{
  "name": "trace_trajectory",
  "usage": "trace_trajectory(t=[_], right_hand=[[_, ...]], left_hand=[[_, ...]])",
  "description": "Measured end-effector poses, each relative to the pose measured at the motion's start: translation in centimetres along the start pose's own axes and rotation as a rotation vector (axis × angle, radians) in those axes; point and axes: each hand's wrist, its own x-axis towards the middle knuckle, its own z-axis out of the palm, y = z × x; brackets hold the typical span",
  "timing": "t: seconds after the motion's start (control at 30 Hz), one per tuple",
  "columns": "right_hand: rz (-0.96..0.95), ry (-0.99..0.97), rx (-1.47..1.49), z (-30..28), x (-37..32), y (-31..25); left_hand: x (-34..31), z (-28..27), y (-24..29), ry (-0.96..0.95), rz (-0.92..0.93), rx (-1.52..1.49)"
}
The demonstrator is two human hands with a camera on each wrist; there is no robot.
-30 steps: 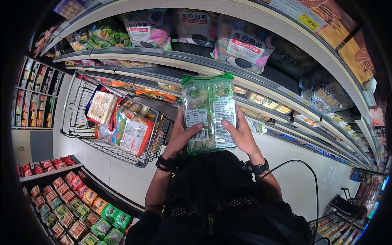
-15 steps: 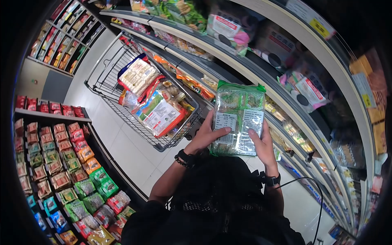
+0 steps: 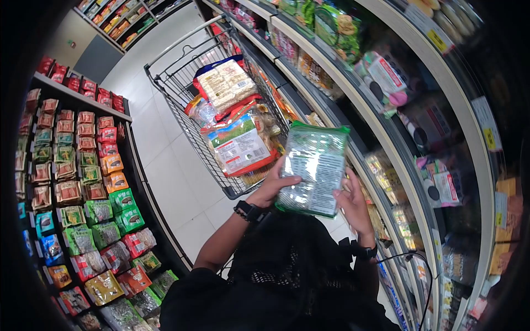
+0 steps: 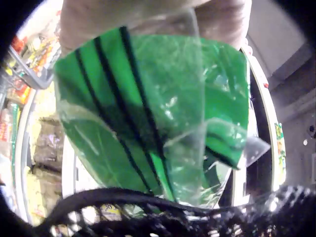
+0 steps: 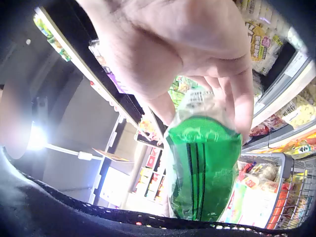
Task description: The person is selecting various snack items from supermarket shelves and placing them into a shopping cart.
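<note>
A green-edged, clear plastic food package [image 3: 312, 165] is held in front of the body, its printed back facing up, with glare over the labels. My left hand [image 3: 269, 186] grips its lower left edge, thumb lying across the front. At the lower right edge, my right hand [image 3: 356, 207] pinches it more loosely, thumb on the label side and a fingertip showing beside the edge. The folded green end of the package [image 4: 163, 108] fills the left wrist view. In the right wrist view, the other green end [image 5: 207, 168] sits between thumb and fingers.
A wire shopping cart [image 3: 232, 194] stands just ahead and left, holding a pack of pale blocks [image 3: 226, 85] and a bag with a white label [image 3: 240, 150]. Stocked shelves run along the right. Rows of small snack packets [image 3: 91, 193] fill a display at the left.
The head view has turned, so the cart and left display sit further right in it. The package has tilted, its labels now under glare. My right fingers have shifted, one fingertip coming into sight.
</note>
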Motion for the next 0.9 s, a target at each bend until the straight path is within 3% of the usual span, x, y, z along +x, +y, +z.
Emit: trace_trajectory(t=[0.1,0.17,0.3,0.43,0.5,0.57,0.63,0.7,0.77,0.8,0.9], right_hand=[[0.045,-0.088,-0.095,1.3,1.0,-0.7],[0.059,-0.132,-0.117,2.0,1.7,-1.2],[0.105,-0.14,-0.112,2.8,2.9,-0.7],[0.164,-0.127,-0.135,4.3,3.3,-0.8],[0.14,-0.138,-0.206,4.9,3.3,-0.6],[0.149,-0.115,-0.222,5.4,3.2,-0.1],[0.169,-0.097,-0.237,5.7,2.6,0.3],[0.146,-0.053,-0.229,6.2,2.2,1.0],[0.1,-0.051,-0.289,6.4,1.2,1.2],[0.09,-0.043,-0.371,6.6,0.8,1.3],[0.074,0.006,-0.436,6.9,-0.7,0.2]], left_hand=[[-0.8,-4.9,1.9,0.181,0.022,-0.006],[-0.9,-9.5,3.4,0.274,0.137,0.091],[-1.9,-16.5,10.9,0.401,0.32,0.108],[-0.5,-26.8,17.7,0.502,0.267,0.158],[0.9,-33.8,16.9,1.105,0.226,0.941],[0.9,-33.7,16.1,1.01,0.365,0.95],[2.0,-32.4,13.0,0.894,0.358,0.935],[2.7,-29.7,8.7,0.683,0.423,1.184],[3.9,-26.8,3.2,0.405,0.499,1.204],[4.2,-25.4,0.6,0.297,0.448,1.275],[3.9,-19.0,-4.5,-0.129,0.202,1.036]])
